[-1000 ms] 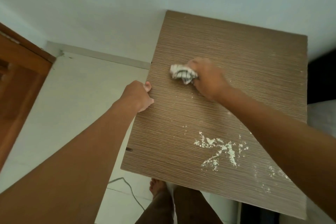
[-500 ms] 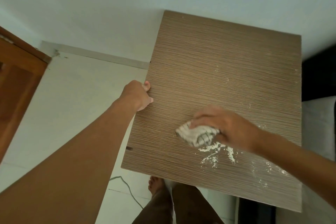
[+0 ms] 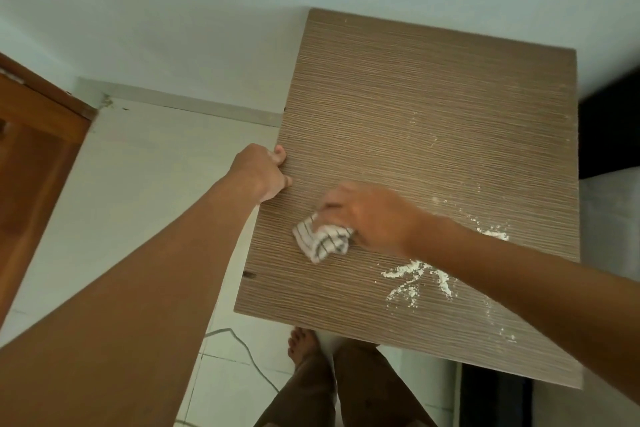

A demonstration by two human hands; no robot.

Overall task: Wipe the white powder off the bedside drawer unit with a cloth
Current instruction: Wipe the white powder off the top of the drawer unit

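The bedside drawer unit (image 3: 433, 107) shows its brown wood-grain top, seen from above. White powder (image 3: 415, 277) lies in streaks near the front right of the top, with thinner specks further right and back. My right hand (image 3: 370, 215) presses a crumpled white cloth with dark stripes (image 3: 322, 239) onto the top, left of the powder. My left hand (image 3: 263, 173) grips the unit's left edge, thumb on the top surface.
A pale wall runs behind the unit. A wooden door (image 3: 31, 163) stands at the left. White floor tiles (image 3: 138, 204) lie beside the unit, with a thin cable (image 3: 249, 354) on them. My legs and a bare foot (image 3: 301, 343) are below the front edge.
My right hand slid the cloth from the back of the top toward the front across the powder, then left of it. The powder pile is more smeared. My left hand kept its grip.
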